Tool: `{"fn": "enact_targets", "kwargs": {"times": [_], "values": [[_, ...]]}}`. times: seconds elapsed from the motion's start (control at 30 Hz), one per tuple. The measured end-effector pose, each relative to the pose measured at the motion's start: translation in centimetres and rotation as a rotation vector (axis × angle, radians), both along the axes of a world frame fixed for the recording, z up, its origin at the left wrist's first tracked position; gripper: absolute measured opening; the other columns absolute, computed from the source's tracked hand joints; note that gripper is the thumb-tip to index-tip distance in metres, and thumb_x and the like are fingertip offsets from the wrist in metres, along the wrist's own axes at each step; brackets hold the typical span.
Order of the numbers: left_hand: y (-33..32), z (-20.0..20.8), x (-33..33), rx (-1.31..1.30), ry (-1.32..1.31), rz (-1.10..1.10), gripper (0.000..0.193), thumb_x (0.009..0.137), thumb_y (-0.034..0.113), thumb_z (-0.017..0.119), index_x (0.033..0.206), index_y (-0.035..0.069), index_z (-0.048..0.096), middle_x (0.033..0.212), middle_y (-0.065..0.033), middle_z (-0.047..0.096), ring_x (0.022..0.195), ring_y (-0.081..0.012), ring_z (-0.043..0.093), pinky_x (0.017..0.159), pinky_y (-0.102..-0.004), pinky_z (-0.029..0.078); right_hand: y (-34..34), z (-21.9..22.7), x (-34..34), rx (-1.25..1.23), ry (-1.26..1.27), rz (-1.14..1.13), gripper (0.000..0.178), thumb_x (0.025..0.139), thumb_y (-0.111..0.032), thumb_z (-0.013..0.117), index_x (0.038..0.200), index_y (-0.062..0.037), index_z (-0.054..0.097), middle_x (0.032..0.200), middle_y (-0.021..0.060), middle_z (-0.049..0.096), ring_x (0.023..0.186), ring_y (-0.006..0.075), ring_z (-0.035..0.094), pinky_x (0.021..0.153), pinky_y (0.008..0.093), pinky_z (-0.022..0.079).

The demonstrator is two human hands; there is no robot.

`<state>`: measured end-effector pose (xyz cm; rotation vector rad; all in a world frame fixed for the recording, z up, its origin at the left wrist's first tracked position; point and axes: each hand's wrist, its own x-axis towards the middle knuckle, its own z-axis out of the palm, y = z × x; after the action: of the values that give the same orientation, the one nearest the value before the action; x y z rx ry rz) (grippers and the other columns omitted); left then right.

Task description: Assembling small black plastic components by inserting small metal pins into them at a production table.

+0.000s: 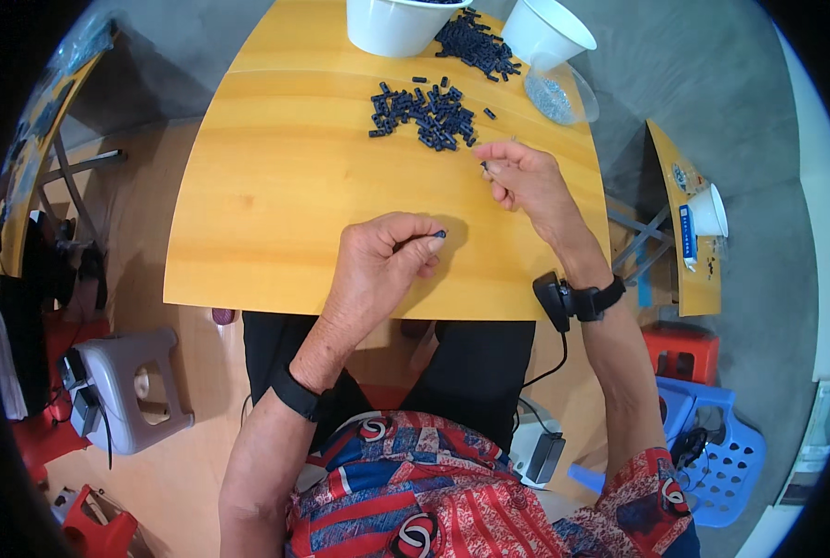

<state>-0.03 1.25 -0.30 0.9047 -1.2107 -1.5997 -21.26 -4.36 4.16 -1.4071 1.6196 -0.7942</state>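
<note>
Over the middle of the yellow wooden table (266, 205), my left hand (378, 256) is closed, pinching a small dark plastic piece (440, 234) between thumb and forefinger. Farther right, my right hand (531, 186) pinches another small dark piece (485, 166) at its fingertips; the fingers hide most of it. Just beyond my right hand lies a loose heap of short dark plastic pieces (434, 116). A second heap of dark pieces (475, 42) spreads near the far edge. The two hands are apart from each other.
A white tub (387, 30) of dark pieces and a tilted white tub (543, 35) stand at the far edge. Beside them lies a clear dish of tiny shiny parts (553, 96). Stools (136, 386) and other tables flank me. A cable hangs from my right wrist device (564, 302).
</note>
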Motion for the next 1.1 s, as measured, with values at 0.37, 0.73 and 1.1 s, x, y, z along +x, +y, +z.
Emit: {"fn": "enact_targets", "kwargs": {"times": [0.37,0.73,1.1], "values": [[-0.1,0.4,0.0,0.041,0.049,-0.010,0.014,0.085,0.003,0.060,0.096,-0.003,0.064,0.077,-0.0052,0.064,0.068,-0.0087,0.059,0.062,-0.0222,0.052,5.9,-0.3,3.9,0.008,-0.617,-0.096,0.014,0.085,-0.008,0.060,0.096,-0.0002,0.062,0.076,0.0020,0.061,0.058,0.0050,0.052,0.052,0.0178,0.041],[-0.3,0.2,0.6,0.045,0.042,-0.053,0.015,0.086,0.004,0.059,0.097,-0.004,0.063,0.077,-0.0070,0.065,0.067,-0.0100,0.060,0.063,-0.0226,0.051,7.1,-1.8,5.7,-0.149,-0.592,-0.095,0.013,0.083,-0.009,0.064,0.093,0.0001,0.064,0.068,-0.0009,0.059,0.055,0.0037,0.049,0.050,0.0172,0.040],[-0.3,0.3,0.6,0.034,0.041,-0.069,0.015,0.086,0.004,0.060,0.098,-0.005,0.063,0.079,-0.0077,0.065,0.068,-0.0101,0.061,0.064,-0.0224,0.052,7.2,-2.0,5.8,-0.226,-0.443,-0.119,0.014,0.081,-0.010,0.066,0.091,-0.0001,0.066,0.069,-0.0009,0.060,0.056,0.0032,0.050,0.049,0.0173,0.041]]}}
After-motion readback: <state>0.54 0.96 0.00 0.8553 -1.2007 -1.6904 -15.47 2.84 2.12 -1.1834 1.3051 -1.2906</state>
